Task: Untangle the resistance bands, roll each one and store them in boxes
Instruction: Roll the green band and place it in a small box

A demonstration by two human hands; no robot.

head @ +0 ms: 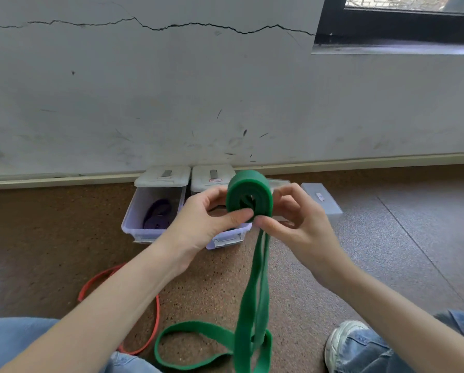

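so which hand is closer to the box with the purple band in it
Left. The left hand pinches the green band roll just right of the open box holding the purple band; the right hand holds the roll's far side.

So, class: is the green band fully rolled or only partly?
Partly rolled. Both hands pinch a coil at the green band's top, while a long loose loop hangs to the floor.

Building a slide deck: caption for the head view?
Both hands roll the green band; purple band already boxed.
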